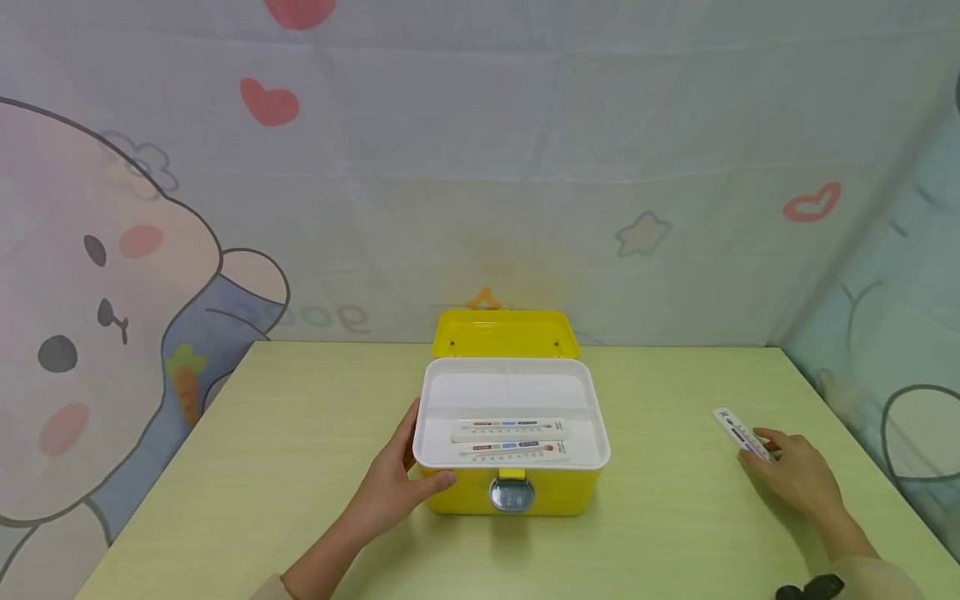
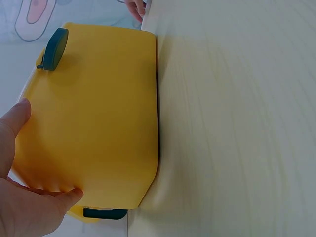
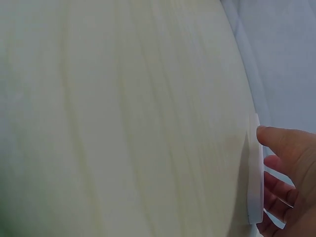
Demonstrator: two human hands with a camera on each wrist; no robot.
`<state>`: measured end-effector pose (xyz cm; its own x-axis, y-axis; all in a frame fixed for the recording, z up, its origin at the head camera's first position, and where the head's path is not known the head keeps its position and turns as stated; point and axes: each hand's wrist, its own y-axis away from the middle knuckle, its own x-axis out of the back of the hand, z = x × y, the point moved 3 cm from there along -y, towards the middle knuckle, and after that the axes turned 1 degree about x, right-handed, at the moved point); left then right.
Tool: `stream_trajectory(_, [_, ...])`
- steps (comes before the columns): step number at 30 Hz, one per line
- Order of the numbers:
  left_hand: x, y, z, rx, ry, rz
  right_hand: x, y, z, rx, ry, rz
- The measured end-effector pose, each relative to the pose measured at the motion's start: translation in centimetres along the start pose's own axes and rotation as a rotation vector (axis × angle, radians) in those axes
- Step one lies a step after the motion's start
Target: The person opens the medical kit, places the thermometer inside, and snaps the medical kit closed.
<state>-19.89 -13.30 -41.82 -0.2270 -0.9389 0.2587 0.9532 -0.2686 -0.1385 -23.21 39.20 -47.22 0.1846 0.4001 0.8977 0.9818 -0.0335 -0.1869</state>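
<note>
A yellow storage box (image 1: 461, 497) stands mid-table with its yellow lid (image 1: 506, 333) raised behind. Two white flat thermometers (image 1: 510, 430) with coloured bands lie side by side in its white tray (image 1: 480, 387). My left hand (image 1: 393, 483) grips the box's left front corner, thumb on the front and fingers along the side; the left wrist view shows the smooth yellow side wall (image 2: 94, 113). Over at the right, my right hand (image 1: 798, 471) pinches the near end of another white thermometer (image 1: 738, 429) between thumb and fingers. Close over the table, it appears edge-on (image 3: 255, 187) in the right wrist view.
The pale wooden table (image 1: 660, 483) reaches back to a printed cloth backdrop (image 1: 420, 167). A clear round latch (image 1: 512, 494) is on the box's front. A small black object (image 1: 810, 587) shows by the right sleeve at the bottom edge.
</note>
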Motion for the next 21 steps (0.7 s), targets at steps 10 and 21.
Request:
stream_trajectory(10, [-0.02, 0.01, 0.08, 0.003, -0.006, 0.007, -0.17, -0.03, 0.12, -0.014, 0.027, 0.015])
stream_trajectory(21, [-0.02, 0.06, 0.03, 0.02, -0.006, 0.012, -0.19, 0.0, -0.04, 0.004, 0.032, 0.035])
